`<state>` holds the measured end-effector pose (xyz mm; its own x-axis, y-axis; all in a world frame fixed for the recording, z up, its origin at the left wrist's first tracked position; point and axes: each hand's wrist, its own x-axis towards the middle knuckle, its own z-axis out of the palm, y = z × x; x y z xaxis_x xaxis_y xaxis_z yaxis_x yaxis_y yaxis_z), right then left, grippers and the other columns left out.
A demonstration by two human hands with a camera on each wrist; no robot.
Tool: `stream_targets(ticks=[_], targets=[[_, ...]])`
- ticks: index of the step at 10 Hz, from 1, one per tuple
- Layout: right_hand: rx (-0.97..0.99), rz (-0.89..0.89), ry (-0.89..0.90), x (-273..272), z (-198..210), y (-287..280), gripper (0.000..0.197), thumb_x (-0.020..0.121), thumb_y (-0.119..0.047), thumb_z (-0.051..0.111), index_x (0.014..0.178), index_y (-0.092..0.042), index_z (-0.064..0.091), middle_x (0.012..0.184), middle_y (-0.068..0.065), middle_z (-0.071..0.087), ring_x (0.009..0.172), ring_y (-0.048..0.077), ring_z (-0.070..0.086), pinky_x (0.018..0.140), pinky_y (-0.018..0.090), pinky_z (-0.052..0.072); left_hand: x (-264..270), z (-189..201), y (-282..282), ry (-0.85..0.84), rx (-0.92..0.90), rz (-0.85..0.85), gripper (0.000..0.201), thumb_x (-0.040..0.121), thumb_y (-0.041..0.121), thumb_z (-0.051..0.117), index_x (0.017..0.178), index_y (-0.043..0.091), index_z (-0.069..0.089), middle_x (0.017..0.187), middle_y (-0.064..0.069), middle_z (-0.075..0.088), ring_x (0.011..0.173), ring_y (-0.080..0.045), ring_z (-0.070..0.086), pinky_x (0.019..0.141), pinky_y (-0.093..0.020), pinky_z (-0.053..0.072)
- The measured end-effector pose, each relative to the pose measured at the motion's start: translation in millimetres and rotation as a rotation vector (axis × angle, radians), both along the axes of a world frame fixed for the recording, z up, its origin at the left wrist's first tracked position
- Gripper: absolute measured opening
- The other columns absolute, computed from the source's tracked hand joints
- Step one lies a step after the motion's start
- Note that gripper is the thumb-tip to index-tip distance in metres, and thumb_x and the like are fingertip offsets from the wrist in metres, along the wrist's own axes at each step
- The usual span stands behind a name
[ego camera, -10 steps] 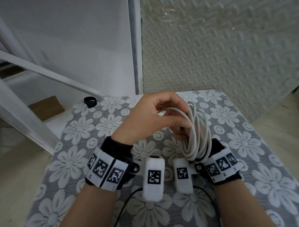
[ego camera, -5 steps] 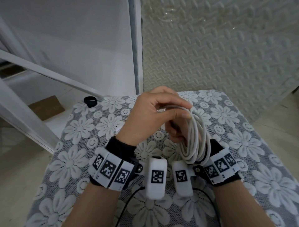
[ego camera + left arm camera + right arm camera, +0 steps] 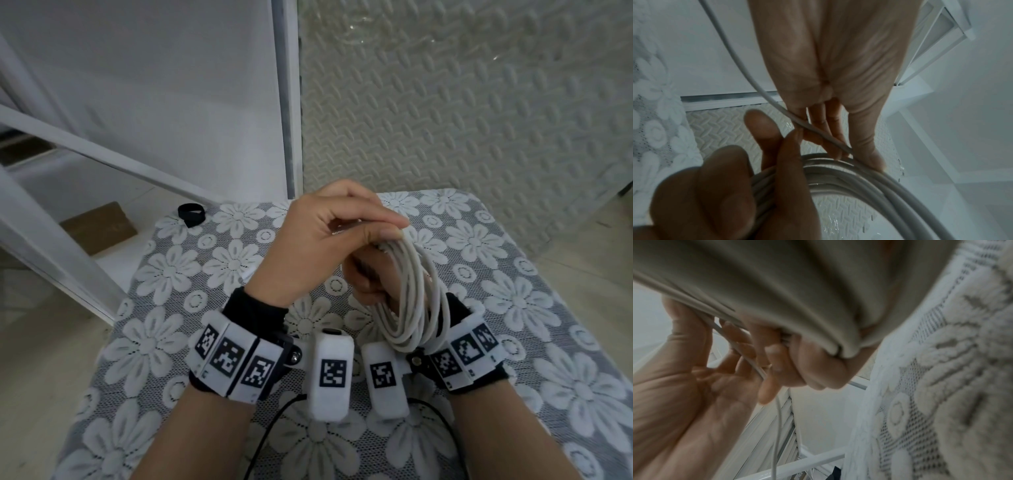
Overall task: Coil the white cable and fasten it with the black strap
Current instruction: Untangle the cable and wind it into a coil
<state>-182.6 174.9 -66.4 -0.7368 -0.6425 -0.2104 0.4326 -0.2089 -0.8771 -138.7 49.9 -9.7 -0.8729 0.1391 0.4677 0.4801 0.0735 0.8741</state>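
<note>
The white cable [image 3: 416, 291] is wound into a coil of several loops, held upright above the table. My right hand [image 3: 364, 279] grips the coil from inside, mostly hidden behind the loops and my left hand. In the right wrist view the right hand [image 3: 813, 368] is a fist closed on the loops. My left hand [image 3: 394, 229] pinches a loose strand at the coil's top. That strand [image 3: 818, 129] runs across the left hand's fingers [image 3: 819, 120] and trails off. The black strap [image 3: 191, 214] lies alone at the table's far left corner.
The small table wears a grey lace cloth with white flowers [image 3: 548, 342]. A white metal frame [image 3: 102, 154] stands to the left, with a brown cardboard piece [image 3: 99, 228] on the floor. An embossed white panel [image 3: 462, 120] backs the table. Black wires [image 3: 274, 421] hang from the wrist units.
My left hand has lifted the strand a little higher and further over the top of the coil. The right hand keeps its hold on the loops.
</note>
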Motion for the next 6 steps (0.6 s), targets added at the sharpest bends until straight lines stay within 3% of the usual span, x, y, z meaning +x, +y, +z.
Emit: stream_targets(ticks=[1, 2, 3, 4, 5, 6], targets=[[0.005, 0.012, -0.004, -5, -2, 0, 0.044, 0.086, -0.032, 0.043, 0.046, -0.023, 0.059, 0.039, -0.014, 0.039, 0.028, 0.000, 0.030, 0.029, 0.012, 0.026, -1, -1, -1, 0.002, -0.026, 0.019, 0.020, 0.080, 0.006, 0.069, 0.099, 0.006, 0.071, 0.091, -0.005, 0.059, 0.063, 0.005, 0.054, 0.059, -0.007, 0.040], [0.088, 0.004, 0.088, -7, -3, -5, 0.047, 0.089, -0.039, 0.045, 0.047, -0.025, 0.062, 0.037, -0.011, 0.040, 0.027, 0.001, 0.030, 0.031, 0.011, 0.025, -3, -2, -2, 0.003, -0.051, 0.054, 0.018, 0.081, 0.009, 0.068, 0.099, 0.008, 0.072, 0.091, -0.004, 0.061, 0.060, 0.007, 0.053, 0.059, -0.005, 0.039], [0.174, -0.023, 0.170, -4, 6, -9, 0.045, 0.092, -0.038, 0.042, 0.056, -0.015, 0.058, 0.034, -0.003, 0.039, 0.025, 0.007, 0.027, 0.035, 0.011, 0.024, -6, -6, -3, -0.018, -0.059, 0.085, 0.015, 0.081, 0.013, 0.069, 0.095, 0.011, 0.074, 0.089, 0.000, 0.061, 0.061, 0.006, 0.054, 0.059, -0.007, 0.039], [0.116, -0.039, 0.190, 0, 10, -6, 0.039, 0.093, -0.038, 0.047, 0.076, -0.004, 0.045, 0.037, 0.001, 0.038, 0.026, 0.007, 0.026, 0.034, 0.011, 0.025, -11, -13, -4, -0.061, -0.045, 0.122, 0.011, 0.079, 0.025, 0.072, 0.088, 0.019, 0.076, 0.085, 0.006, 0.063, 0.073, -0.008, 0.062, 0.064, -0.023, 0.048], [0.069, -0.030, 0.210, 3, 12, -4, 0.041, 0.084, -0.039, 0.046, 0.096, 0.000, 0.051, 0.040, 0.002, 0.036, 0.027, 0.006, 0.024, 0.033, 0.010, 0.024, -12, -14, -4, -0.099, -0.042, 0.182, 0.003, 0.078, 0.030, 0.073, 0.077, 0.029, 0.075, 0.081, 0.007, 0.063, 0.074, -0.015, 0.063, 0.063, -0.033, 0.051], [0.059, -0.042, 0.215, 3, 12, -4, 0.042, 0.082, -0.040, 0.048, 0.095, 0.000, 0.049, 0.042, 0.002, 0.038, 0.027, 0.005, 0.026, 0.032, 0.010, 0.025, -13, -15, -4, -0.142, -0.032, 0.177, 0.012, 0.078, 0.034, 0.071, 0.075, 0.023, 0.075, 0.072, 0.009, 0.064, 0.068, -0.014, 0.061, 0.062, -0.037, 0.051]])
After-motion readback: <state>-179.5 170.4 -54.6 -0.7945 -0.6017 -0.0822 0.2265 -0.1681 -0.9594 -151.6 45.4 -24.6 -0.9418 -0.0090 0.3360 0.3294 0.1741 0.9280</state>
